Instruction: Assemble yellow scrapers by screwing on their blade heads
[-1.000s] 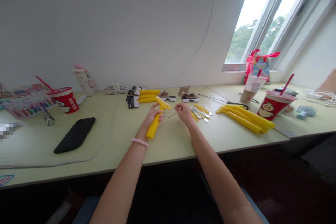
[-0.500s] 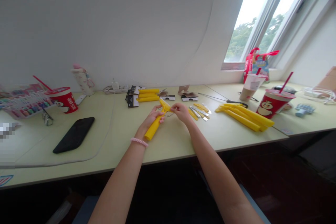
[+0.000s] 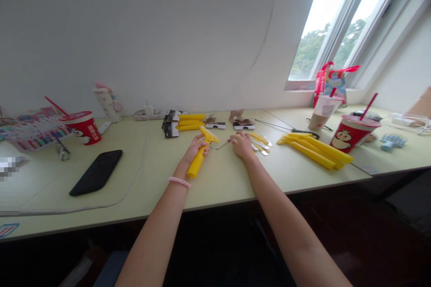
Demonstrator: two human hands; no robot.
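My left hand [image 3: 195, 150] is wrapped around the handle of a yellow scraper [image 3: 196, 167], its wide T-shaped head tilted up and away from me. My right hand [image 3: 241, 144] is low over the table to the right, fingers curled over a small screwdriver [image 3: 222, 145]. Its thin metal shaft points left toward the scraper, and most of its handle is hidden under the fingers. Just right of that hand lies a pile of scraper blades [image 3: 261, 144], some with yellow covers.
Loose yellow handles [image 3: 316, 150] lie at the right, before a red cup [image 3: 352, 134]. Packaged yellow scrapers [image 3: 190, 122] lie at the back beside cards [image 3: 244, 124]. A black phone [image 3: 96, 172], another red cup [image 3: 82, 128] and a bottle [image 3: 107, 102] stand left.
My right hand has left the scraper's head and moved right and down to the screwdriver on the table. My left hand still holds the scraper, slightly turned.
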